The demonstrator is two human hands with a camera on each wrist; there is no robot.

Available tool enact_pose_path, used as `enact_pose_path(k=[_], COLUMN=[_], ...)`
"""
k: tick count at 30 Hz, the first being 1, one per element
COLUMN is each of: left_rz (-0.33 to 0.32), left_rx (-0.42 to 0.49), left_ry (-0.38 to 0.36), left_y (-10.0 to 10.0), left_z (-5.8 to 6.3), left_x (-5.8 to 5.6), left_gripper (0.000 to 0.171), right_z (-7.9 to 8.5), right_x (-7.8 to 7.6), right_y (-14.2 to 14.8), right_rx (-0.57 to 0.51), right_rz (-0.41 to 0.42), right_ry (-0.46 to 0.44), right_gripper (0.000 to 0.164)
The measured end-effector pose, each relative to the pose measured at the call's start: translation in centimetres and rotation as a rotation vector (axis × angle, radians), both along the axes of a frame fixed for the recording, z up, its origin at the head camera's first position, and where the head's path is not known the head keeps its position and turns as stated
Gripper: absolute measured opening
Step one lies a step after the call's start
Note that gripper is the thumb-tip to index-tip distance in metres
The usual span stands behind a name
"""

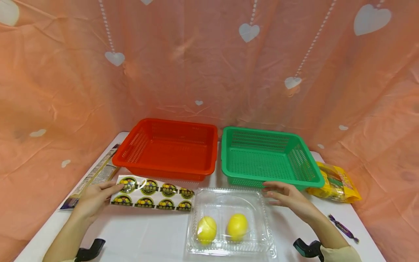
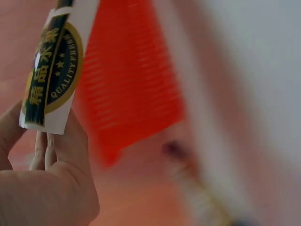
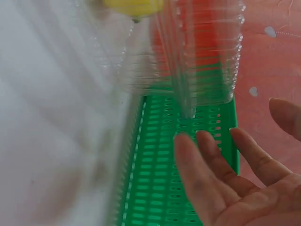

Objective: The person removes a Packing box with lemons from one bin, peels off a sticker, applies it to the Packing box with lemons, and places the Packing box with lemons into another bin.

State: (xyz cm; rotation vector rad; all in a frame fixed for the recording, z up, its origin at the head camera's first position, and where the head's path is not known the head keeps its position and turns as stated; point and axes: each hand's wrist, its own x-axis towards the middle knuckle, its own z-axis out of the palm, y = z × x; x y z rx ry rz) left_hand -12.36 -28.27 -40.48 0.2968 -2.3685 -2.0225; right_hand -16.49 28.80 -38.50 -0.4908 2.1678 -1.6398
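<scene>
Sheet of printed labels [image 1: 152, 193] stretches from the left hand [image 1: 95, 200] toward the clear plastic box [image 1: 229, 249], along the front of the red basket [image 1: 167, 171]. The left hand's grip is clamped on the sheet's left end, thumb and fingers pinching it. The sheet is white, with two rows of round green, gold and yellow labels; in the left wrist view the words "QUALITY FRESH" run round one of them. Its right end comes up to the box's left side at the back; whether they touch, I cannot tell.

Two yellow fruits [image 1: 237, 226] sit side by side in the box, slightly apart. The right hand [image 1: 288, 198] is just beside the box's right rear corner, its grip apart, the fingers relaxed and spread and holding nothing. The green basket [image 1: 258, 160] is right behind that hand and stands beside the red one.

On the white table [image 1: 137, 236], a long flat packet [image 1: 98, 174] lies left of the red basket, a yellow packet [image 1: 342, 183] by the green basket's right side, and a purple wrapped sweet [image 1: 343, 228] nearer the right edge. Behind hangs an orange-pink curtain [image 1: 203, 65] with white hearts.
</scene>
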Motion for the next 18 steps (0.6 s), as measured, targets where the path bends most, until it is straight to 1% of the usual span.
enact_pose_path(k=[1, 3, 4, 6, 7, 8, 9, 11, 13, 15, 17, 18], left_rz=[0.015, 0.028, 0.028, 0.013, 0.007, 0.008, 0.019, 0.042, 0.055, 0.078, 0.110, 0.119], left_rx=[0.063, 0.213, 0.286, 0.436, 0.514, 0.559, 0.582, 0.623, 0.632, 0.606, 0.559, 0.523], left_ry=[0.063, 0.215, 0.297, 0.452, 0.506, 0.544, 0.573, 0.612, 0.613, 0.598, 0.563, 0.542], left_y=[-0.1, -0.3, -0.3, 0.3, 0.8, 1.4, 2.3, 4.2, 6.5, 9.1, 11.7, 12.9], left_z=[0.8, 2.5, 3.4, 5.2, 6.0, 6.8, 7.5, 8.6, 9.1, 9.3, 9.2, 9.1], left_x=[0.5, 1.6, 2.0, 2.5, 2.6, 2.5, 2.3, 1.8, 1.0, 0.0, -1.1, -1.7], left_gripper=[0.012, 0.027, 0.031, 0.028, 0.025, 0.022, 0.021, 0.019, 0.022, 0.024, 0.024, 0.020], right_z=[0.2, 0.7, 1.0, 1.6, 1.8, 2.0, 2.2, 2.6, 3.1, 3.8, 4.9, 5.6], right_x=[0.0, 0.0, -0.1, -0.1, -0.1, -0.1, -0.1, 0.0, 0.1, 0.3, 0.7, 0.9], right_y=[-0.1, -0.2, -0.3, -0.6, -0.8, -1.0, -1.3, -2.1, -3.2, -4.6, -6.3, -7.2], right_rx=[0.012, 0.017, 0.014, -0.015, -0.037, -0.059, -0.082, -0.133, -0.197, -0.267, -0.327, -0.352], right_rz=[-0.007, -0.022, -0.035, -0.058, -0.068, -0.079, -0.086, -0.098, -0.106, -0.115, -0.126, -0.126], right_ry=[0.017, 0.057, 0.076, 0.116, 0.134, 0.151, 0.169, 0.202, 0.236, 0.277, 0.327, 0.356], right_gripper=[0.052, 0.050, 0.049, 0.046, 0.043, 0.040, 0.037, 0.031, 0.026, 0.025, 0.024, 0.024])
